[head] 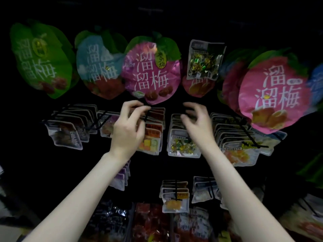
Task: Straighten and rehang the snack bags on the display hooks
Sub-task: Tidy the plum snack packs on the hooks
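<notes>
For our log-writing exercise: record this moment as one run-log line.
left hand: fingers at hook over red-label bags | right hand: curled, empty, above candy bags | stage: straightening row

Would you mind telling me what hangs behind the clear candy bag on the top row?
Behind the clear candy bag, a pink bag shows below its bottom edge, printed with orange fruit pieces. Its upper part and hook are covered.

Top row: one green plum bag (41, 62), one blue plum bag (97, 67), two pink plum bags (150, 74) (274, 91). One clear candy pouch (204, 60) hung among them. Two hands (128, 126) (197, 123).
</notes>
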`<state>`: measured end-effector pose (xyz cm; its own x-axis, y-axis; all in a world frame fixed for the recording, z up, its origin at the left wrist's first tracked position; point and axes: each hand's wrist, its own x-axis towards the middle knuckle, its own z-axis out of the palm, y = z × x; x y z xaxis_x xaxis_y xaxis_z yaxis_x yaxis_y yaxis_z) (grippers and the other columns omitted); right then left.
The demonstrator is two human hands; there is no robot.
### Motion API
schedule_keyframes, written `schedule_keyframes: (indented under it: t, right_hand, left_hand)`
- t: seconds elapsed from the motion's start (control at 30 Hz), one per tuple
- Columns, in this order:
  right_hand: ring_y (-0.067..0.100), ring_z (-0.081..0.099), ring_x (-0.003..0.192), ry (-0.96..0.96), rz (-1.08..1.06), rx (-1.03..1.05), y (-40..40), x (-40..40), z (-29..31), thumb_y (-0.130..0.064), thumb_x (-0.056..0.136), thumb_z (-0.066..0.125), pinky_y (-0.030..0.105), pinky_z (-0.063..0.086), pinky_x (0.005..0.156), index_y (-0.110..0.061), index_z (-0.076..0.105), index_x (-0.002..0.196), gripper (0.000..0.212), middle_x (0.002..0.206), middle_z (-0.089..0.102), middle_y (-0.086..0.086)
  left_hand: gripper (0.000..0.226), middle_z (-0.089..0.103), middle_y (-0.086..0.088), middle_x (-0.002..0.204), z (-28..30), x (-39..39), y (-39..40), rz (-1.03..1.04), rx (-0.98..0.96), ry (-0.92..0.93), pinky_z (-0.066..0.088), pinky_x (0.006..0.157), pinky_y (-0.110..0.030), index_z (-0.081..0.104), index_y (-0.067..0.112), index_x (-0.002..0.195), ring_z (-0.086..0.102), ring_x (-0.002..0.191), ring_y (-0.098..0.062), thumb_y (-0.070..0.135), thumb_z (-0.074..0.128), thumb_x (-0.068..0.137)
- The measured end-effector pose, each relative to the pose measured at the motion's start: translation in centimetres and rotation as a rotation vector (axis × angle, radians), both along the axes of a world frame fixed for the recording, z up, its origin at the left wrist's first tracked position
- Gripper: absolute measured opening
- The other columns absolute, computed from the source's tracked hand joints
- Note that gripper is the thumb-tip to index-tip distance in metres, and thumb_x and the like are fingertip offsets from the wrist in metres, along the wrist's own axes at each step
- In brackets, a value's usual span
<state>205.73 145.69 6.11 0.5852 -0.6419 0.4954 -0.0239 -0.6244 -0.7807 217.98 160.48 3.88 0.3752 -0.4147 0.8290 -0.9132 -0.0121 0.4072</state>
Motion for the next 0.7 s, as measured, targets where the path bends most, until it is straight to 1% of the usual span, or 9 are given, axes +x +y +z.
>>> schedule_keyframes:
  t: [0.1,0.2,0.27,0.37,0.47,0.53,0.6,0.63,0.7]
  right_hand:
    - [0.014,0.053,0.110,-0.175,-0.071,0.257,-2.9,0.7,2.8,-0.016,0.087,0.063,0.021,0.044,0.088,-0.016,0.045,0.127,0.044,0.121,0.052,-0.001]
    - [0.016,0.055,0.104,-0.328,-0.115,0.357,-5.1,2.9,4.0,-0.007,0.081,0.068,0.023,0.046,0.086,-0.008,0.044,0.128,0.053,0.112,0.056,0.001]
    - [0.022,0.056,0.111,-0.422,-0.101,0.419,-6.4,4.3,4.5,0.000,0.077,0.070,0.029,0.048,0.091,-0.005,0.043,0.131,0.061,0.121,0.057,0.007]
    - [0.019,0.045,0.126,-0.463,-0.080,0.470,-7.6,5.3,5.1,-0.001,0.078,0.068,0.038,0.039,0.106,-0.015,0.026,0.144,0.079,0.141,0.044,0.006]
    - [0.016,0.043,0.129,-0.472,-0.044,0.402,-8.0,5.6,5.3,-0.001,0.083,0.062,0.038,0.040,0.106,-0.027,0.024,0.145,0.077,0.144,0.040,0.001]
    - [0.013,0.043,0.127,-0.453,-0.033,0.343,-8.0,5.5,5.3,0.006,0.084,0.056,0.026,0.041,0.103,-0.024,0.026,0.144,0.074,0.142,0.041,-0.001]
    - [0.006,0.045,0.117,-0.416,-0.016,0.311,-8.3,5.1,5.1,0.013,0.085,0.050,0.002,0.039,0.085,-0.016,0.024,0.145,0.072,0.132,0.042,-0.003]
    - [0.003,0.045,0.109,-0.402,0.004,0.314,-8.3,4.8,5.0,0.013,0.086,0.049,-0.004,0.036,0.075,-0.015,0.023,0.145,0.071,0.127,0.043,-0.003]
    - [-0.001,0.044,0.105,-0.397,0.040,0.305,-8.3,4.6,4.7,0.013,0.088,0.049,-0.005,0.036,0.070,-0.014,0.022,0.146,0.070,0.127,0.043,-0.002]
  left_hand:
    - [0.037,0.047,-0.008,0.121,3.0,-1.5,-3.7,-0.064,0.038,-0.030,0.042,0.084,-0.019,0.058,0.007,0.120,0.052,0.100,-0.013,0.007,0.045,0.085]
    - [0.045,0.044,-0.007,0.130,5.7,-2.5,-7.8,-0.140,0.111,-0.008,0.041,0.095,-0.028,0.051,0.010,0.129,0.048,0.115,-0.019,-0.001,0.050,0.085]
    - [0.050,0.037,-0.006,0.141,7.4,-2.4,-10.5,-0.151,0.166,0.044,0.039,0.101,-0.030,0.043,0.014,0.136,0.044,0.123,-0.022,0.001,0.049,0.088]
    - [0.057,0.027,-0.008,0.150,9.2,-1.5,-14.3,-0.153,0.224,0.155,0.034,0.108,-0.035,0.030,0.018,0.145,0.033,0.134,-0.025,0.006,0.047,0.092]
    - [0.057,0.024,-0.009,0.151,10.2,-0.7,-17.1,-0.159,0.276,0.252,0.033,0.109,-0.040,0.025,0.025,0.146,0.030,0.136,-0.027,0.011,0.044,0.094]
    - [0.054,0.031,-0.012,0.148,10.4,-0.4,-18.3,-0.174,0.257,0.262,0.032,0.109,-0.039,0.032,0.020,0.143,0.032,0.135,-0.029,0.009,0.047,0.093]
    - [0.049,0.038,-0.014,0.143,10.1,-0.3,-18.8,-0.158,0.201,0.265,0.028,0.106,-0.029,0.042,0.012,0.138,0.035,0.133,-0.028,0.004,0.050,0.090]
    - [0.048,0.036,-0.014,0.144,9.8,-0.4,-18.9,-0.132,0.185,0.280,0.026,0.104,-0.023,0.044,0.010,0.136,0.034,0.132,-0.027,0.002,0.051,0.089]
    - [0.049,0.032,-0.012,0.147,9.3,-0.5,-19.0,-0.105,0.157,0.284,0.022,0.103,-0.020,0.045,0.010,0.135,0.032,0.134,-0.026,0.000,0.052,0.088]
